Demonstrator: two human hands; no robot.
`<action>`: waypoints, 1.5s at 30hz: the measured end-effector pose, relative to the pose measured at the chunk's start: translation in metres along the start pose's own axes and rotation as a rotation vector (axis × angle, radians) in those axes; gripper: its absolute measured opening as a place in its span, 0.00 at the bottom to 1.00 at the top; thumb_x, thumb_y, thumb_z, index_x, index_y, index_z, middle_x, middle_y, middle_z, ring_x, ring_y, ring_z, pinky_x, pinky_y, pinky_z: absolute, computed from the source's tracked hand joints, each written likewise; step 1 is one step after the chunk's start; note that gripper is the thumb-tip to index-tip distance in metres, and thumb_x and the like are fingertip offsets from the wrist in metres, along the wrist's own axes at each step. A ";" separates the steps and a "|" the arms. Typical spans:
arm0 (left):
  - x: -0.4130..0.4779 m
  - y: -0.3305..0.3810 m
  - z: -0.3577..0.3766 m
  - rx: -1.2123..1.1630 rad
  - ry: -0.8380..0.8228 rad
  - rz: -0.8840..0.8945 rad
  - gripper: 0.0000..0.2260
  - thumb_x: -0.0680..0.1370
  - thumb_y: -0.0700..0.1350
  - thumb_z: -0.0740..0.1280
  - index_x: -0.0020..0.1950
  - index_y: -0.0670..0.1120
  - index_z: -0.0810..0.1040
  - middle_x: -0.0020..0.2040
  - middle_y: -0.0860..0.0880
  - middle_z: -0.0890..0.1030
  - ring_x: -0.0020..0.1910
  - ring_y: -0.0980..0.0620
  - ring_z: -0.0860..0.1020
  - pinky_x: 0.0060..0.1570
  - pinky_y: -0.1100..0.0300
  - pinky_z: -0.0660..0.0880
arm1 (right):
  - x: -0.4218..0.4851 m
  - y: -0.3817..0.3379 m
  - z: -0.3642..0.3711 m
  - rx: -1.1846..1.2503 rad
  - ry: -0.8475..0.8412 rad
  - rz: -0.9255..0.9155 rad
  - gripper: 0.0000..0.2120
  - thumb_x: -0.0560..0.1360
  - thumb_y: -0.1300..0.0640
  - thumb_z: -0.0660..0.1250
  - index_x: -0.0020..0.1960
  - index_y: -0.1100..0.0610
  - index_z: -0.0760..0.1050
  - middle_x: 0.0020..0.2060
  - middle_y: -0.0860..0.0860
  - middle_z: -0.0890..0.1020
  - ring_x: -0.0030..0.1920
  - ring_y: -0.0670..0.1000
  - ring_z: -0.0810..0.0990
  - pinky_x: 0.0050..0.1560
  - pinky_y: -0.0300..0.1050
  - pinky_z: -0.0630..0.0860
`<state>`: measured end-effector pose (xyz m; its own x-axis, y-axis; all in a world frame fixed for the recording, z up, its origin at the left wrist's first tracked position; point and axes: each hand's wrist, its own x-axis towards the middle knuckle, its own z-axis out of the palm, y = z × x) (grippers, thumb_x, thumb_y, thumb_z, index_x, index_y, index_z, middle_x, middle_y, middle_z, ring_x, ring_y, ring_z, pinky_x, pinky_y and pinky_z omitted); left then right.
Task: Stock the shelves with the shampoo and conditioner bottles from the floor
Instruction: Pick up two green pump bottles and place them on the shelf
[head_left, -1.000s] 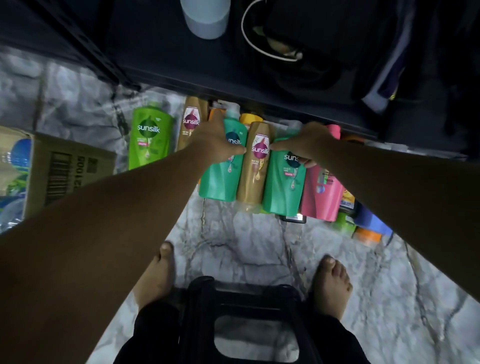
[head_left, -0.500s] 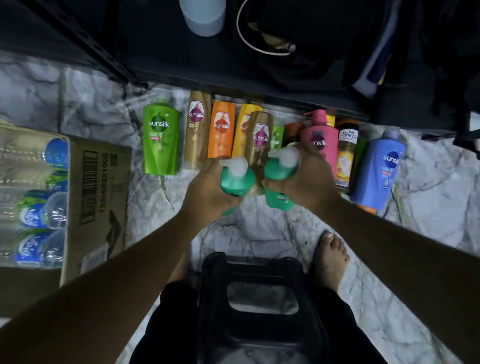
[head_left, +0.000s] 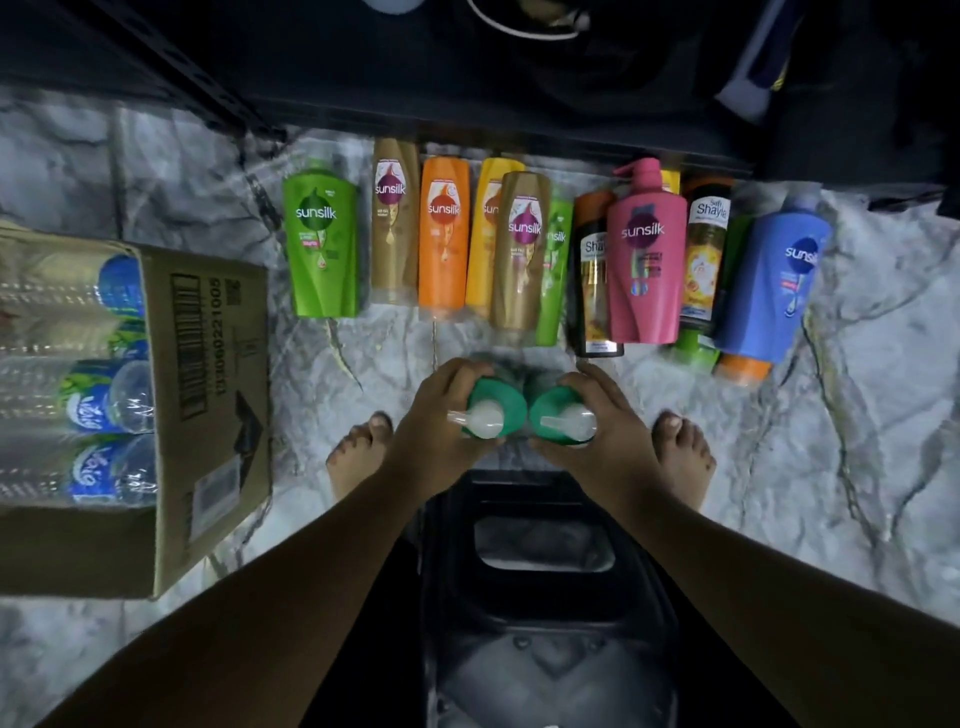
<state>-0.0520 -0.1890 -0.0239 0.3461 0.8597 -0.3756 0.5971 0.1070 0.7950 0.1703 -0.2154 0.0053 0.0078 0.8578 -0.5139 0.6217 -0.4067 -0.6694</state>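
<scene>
Marble-patterned floor (head_left: 857, 467), pale grey with dark veins, fills the scene under dim light. Along its far edge runs the dark bottom shelf (head_left: 467, 119) of a metal rack, with a white cable (head_left: 519, 28) lying on it. A row of shampoo and conditioner bottles lies on the floor just near of the shelf: a light green bottle (head_left: 322, 249) at the left, then a gold bottle (head_left: 395, 223), an orange bottle (head_left: 444, 234), a yellow one partly hidden, another gold bottle (head_left: 522, 254) on top, a pink pump bottle (head_left: 644, 254) and a blue bottle (head_left: 779, 275) at the right, with smaller dark bottles tucked between them.

Nearer, above the floor, the left hand (head_left: 441, 415) is clamped on a teal pump bottle (head_left: 491, 410), and the right hand (head_left: 597, 415) is clamped on a second teal pump bottle (head_left: 558, 421). Both bottles are seen from the top, their white pump heads pointing left, almost touching each other.

A black plastic stool (head_left: 545, 597) stands between the person's bare feet. At the left a cardboard box (head_left: 208, 415) lies on its side, holding wrapped water bottles (head_left: 109, 395).
</scene>
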 end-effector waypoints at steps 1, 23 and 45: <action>-0.001 0.000 0.001 0.004 -0.001 -0.002 0.30 0.68 0.44 0.80 0.68 0.46 0.73 0.64 0.49 0.75 0.62 0.49 0.76 0.59 0.49 0.75 | -0.002 0.002 -0.002 -0.022 -0.051 -0.004 0.36 0.65 0.49 0.83 0.69 0.48 0.73 0.75 0.44 0.67 0.68 0.37 0.67 0.66 0.31 0.65; 0.016 0.003 -0.022 0.038 -0.255 -0.074 0.37 0.66 0.46 0.84 0.71 0.52 0.72 0.68 0.53 0.73 0.64 0.52 0.76 0.63 0.50 0.74 | 0.021 0.014 -0.039 -0.393 -0.341 -0.210 0.35 0.65 0.47 0.79 0.67 0.53 0.70 0.58 0.52 0.82 0.52 0.58 0.83 0.49 0.54 0.81; -0.176 0.460 -0.314 0.141 0.040 0.089 0.34 0.65 0.64 0.81 0.66 0.68 0.68 0.55 0.68 0.78 0.56 0.60 0.79 0.55 0.62 0.76 | -0.249 -0.369 -0.350 0.069 0.090 -0.240 0.34 0.58 0.39 0.77 0.62 0.38 0.74 0.51 0.40 0.83 0.53 0.41 0.81 0.55 0.45 0.78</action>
<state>-0.0652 -0.1345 0.5573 0.3746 0.8820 -0.2857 0.6624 -0.0390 0.7481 0.2129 -0.1691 0.5684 -0.0620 0.9554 -0.2888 0.5592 -0.2064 -0.8029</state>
